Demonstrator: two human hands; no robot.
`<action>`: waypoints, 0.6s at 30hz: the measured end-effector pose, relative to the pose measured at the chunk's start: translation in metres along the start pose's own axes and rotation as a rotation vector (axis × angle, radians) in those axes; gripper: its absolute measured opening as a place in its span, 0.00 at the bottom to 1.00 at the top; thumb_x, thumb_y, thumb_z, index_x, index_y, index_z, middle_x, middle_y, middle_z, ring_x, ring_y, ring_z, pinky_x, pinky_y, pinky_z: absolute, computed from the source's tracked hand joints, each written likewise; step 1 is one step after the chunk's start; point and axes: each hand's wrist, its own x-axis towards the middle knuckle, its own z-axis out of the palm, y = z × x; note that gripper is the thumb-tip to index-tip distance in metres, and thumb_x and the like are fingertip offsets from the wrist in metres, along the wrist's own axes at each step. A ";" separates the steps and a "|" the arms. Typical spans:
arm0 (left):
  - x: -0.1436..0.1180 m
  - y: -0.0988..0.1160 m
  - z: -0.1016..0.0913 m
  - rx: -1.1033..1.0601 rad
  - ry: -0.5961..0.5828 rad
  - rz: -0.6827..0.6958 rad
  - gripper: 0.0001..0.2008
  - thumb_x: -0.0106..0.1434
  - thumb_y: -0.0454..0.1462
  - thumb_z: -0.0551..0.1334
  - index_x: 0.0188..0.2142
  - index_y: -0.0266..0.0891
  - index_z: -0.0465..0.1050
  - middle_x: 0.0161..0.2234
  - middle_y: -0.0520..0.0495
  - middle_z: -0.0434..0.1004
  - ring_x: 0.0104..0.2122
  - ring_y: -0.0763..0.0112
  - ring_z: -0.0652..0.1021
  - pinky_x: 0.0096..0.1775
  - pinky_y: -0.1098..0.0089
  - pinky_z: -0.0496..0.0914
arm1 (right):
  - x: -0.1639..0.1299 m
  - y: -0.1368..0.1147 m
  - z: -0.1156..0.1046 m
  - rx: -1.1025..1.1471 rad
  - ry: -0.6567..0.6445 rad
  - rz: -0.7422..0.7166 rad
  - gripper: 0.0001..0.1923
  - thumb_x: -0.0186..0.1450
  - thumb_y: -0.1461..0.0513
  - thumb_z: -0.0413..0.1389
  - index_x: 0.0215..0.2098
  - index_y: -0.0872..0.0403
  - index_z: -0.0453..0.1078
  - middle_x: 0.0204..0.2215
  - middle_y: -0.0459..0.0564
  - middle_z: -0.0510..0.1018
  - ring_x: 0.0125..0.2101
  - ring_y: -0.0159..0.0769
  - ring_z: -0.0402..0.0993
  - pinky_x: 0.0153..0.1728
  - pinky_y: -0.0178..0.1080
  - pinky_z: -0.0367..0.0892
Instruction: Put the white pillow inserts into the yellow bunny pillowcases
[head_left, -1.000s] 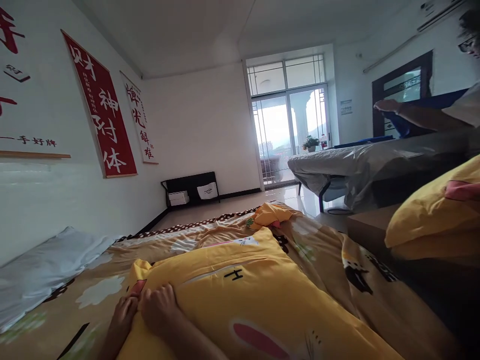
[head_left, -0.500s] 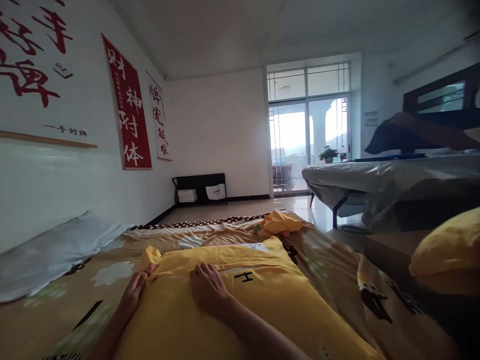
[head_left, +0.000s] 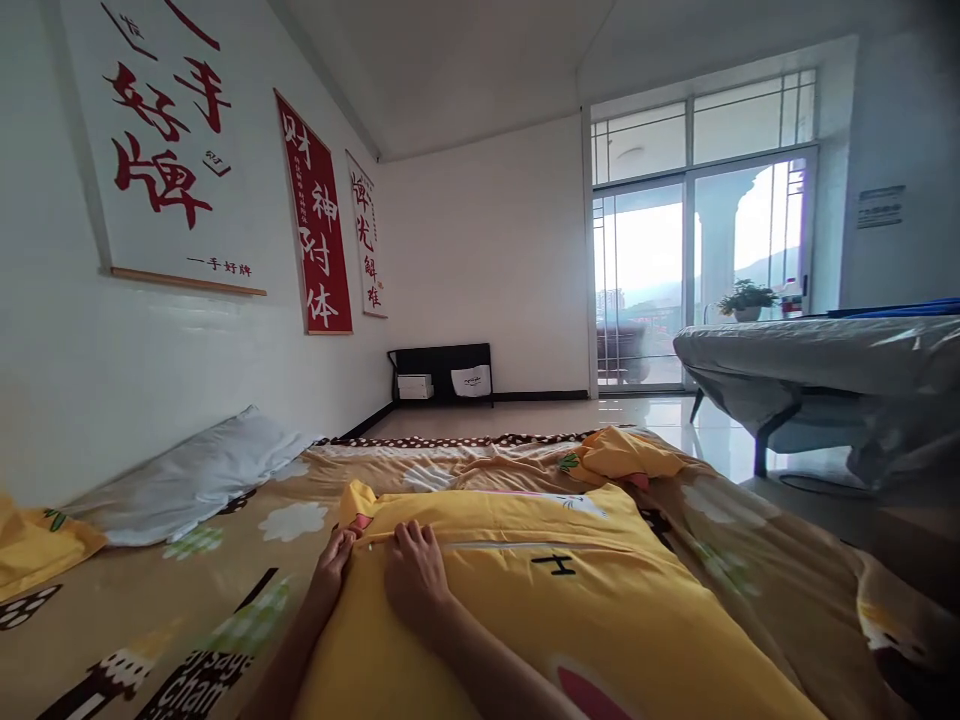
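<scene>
Crosswise, the pale zip (head_left: 510, 545) runs near the far edge of the yellow pillow (head_left: 600, 610), which lies under both hands on the patterned blanket (head_left: 255, 570), with most of the zip's length stretching away to the right of the grip. The right hand (head_left: 416, 575) bends its fingers down near the zip's left end, while the left hand (head_left: 332, 560) curls at the pillow's left edge; whether either pinches anything, I cannot tell. Bare blanket opens leftward toward the grey pillow (head_left: 199, 475), and crumpled yellow cloth (head_left: 626, 455) sits beyond the far edge.
</scene>
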 end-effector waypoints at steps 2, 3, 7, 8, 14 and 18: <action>-0.002 -0.004 0.003 -0.031 0.002 -0.011 0.31 0.46 0.64 0.58 0.30 0.39 0.68 0.37 0.44 0.74 0.42 0.59 0.74 0.46 0.63 0.70 | 0.002 0.009 -0.004 -0.046 0.004 -0.012 0.11 0.65 0.64 0.48 0.42 0.55 0.72 0.41 0.54 0.74 0.46 0.42 0.65 0.46 0.45 0.60; -0.002 -0.006 0.004 -0.044 0.005 -0.016 0.30 0.47 0.64 0.58 0.30 0.39 0.68 0.37 0.45 0.74 0.42 0.59 0.74 0.46 0.64 0.70 | 0.004 0.013 -0.005 -0.064 0.003 -0.025 0.11 0.66 0.64 0.48 0.41 0.55 0.72 0.40 0.53 0.74 0.45 0.41 0.66 0.45 0.45 0.60; -0.005 -0.011 0.007 -0.072 0.029 -0.021 0.29 0.48 0.63 0.58 0.30 0.39 0.69 0.38 0.46 0.74 0.40 0.61 0.74 0.42 0.66 0.70 | 0.015 0.024 -0.008 -0.092 -0.006 -0.129 0.10 0.67 0.63 0.48 0.40 0.54 0.71 0.39 0.52 0.74 0.44 0.40 0.66 0.44 0.43 0.60; -0.005 -0.012 0.007 -0.072 0.036 -0.018 0.29 0.48 0.63 0.58 0.30 0.39 0.69 0.37 0.46 0.74 0.40 0.62 0.74 0.41 0.66 0.70 | 0.017 0.025 -0.008 -0.097 -0.011 -0.175 0.09 0.67 0.63 0.49 0.39 0.53 0.71 0.39 0.51 0.74 0.44 0.40 0.66 0.44 0.43 0.60; -0.003 -0.018 0.006 -0.039 0.075 0.028 0.28 0.48 0.62 0.58 0.28 0.39 0.70 0.36 0.46 0.76 0.40 0.60 0.74 0.44 0.64 0.70 | 0.023 0.021 -0.006 -0.135 -0.014 -0.382 0.11 0.69 0.65 0.46 0.38 0.55 0.71 0.38 0.52 0.75 0.46 0.40 0.65 0.47 0.43 0.59; -0.001 -0.023 0.006 0.009 0.076 0.063 0.29 0.49 0.63 0.56 0.29 0.39 0.70 0.37 0.44 0.77 0.41 0.60 0.75 0.45 0.62 0.71 | 0.029 0.024 -0.003 -0.105 -0.016 -0.364 0.10 0.68 0.65 0.49 0.36 0.55 0.73 0.36 0.51 0.76 0.44 0.39 0.66 0.45 0.41 0.59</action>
